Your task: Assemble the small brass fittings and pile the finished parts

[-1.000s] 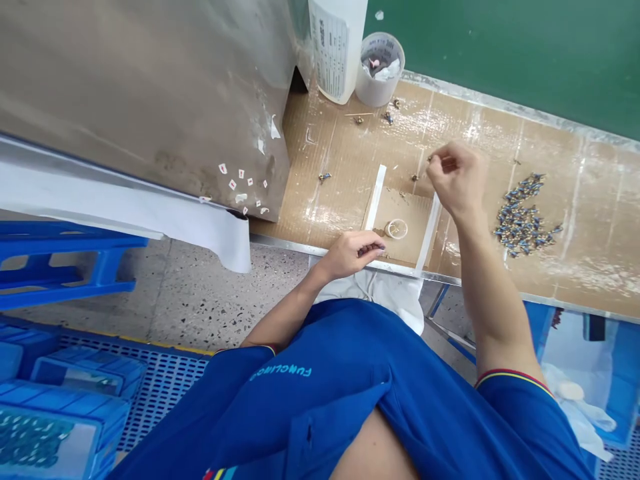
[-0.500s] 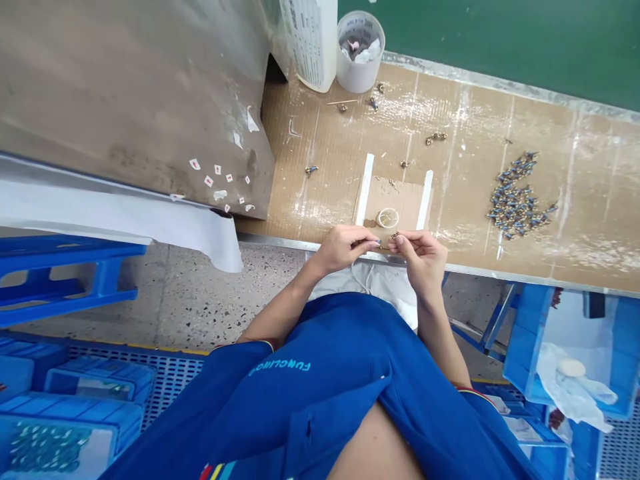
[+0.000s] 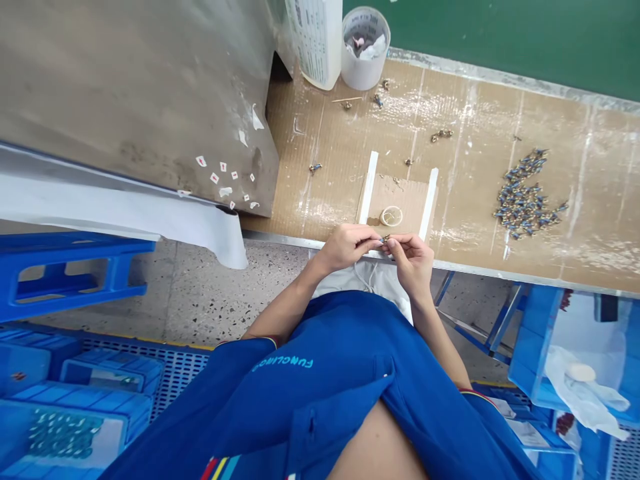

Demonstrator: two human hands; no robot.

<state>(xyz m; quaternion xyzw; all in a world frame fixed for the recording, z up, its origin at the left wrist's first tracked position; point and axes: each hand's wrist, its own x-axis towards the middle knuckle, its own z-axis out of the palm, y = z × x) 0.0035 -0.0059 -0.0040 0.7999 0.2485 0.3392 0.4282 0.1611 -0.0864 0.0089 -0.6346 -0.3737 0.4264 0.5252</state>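
Note:
My left hand (image 3: 346,247) and my right hand (image 3: 411,262) meet just above the bench's front edge. Their fingertips pinch a tiny brass fitting (image 3: 387,238), mostly hidden by my fingers. Beyond them lies a cardboard pad (image 3: 405,203) between two white tape strips, with a pale ring (image 3: 391,216) on it. Farther right, a heap of small brass-and-blue fittings (image 3: 523,202) lies on the cardboard-covered bench top (image 3: 475,133). A few loose fittings (image 3: 441,135) are scattered nearer the back.
A grey metal cabinet (image 3: 135,100) stands at the bench's left, beside a white bottle (image 3: 315,40) and a tissue-filled cup (image 3: 365,50). A green wall (image 3: 500,27) rises behind. Blue crates (image 3: 65,413) sit on the floor below, left and right.
My right hand has come from above the bench's middle down to the front edge, joining my left hand at the fitting. The view has shifted slightly.

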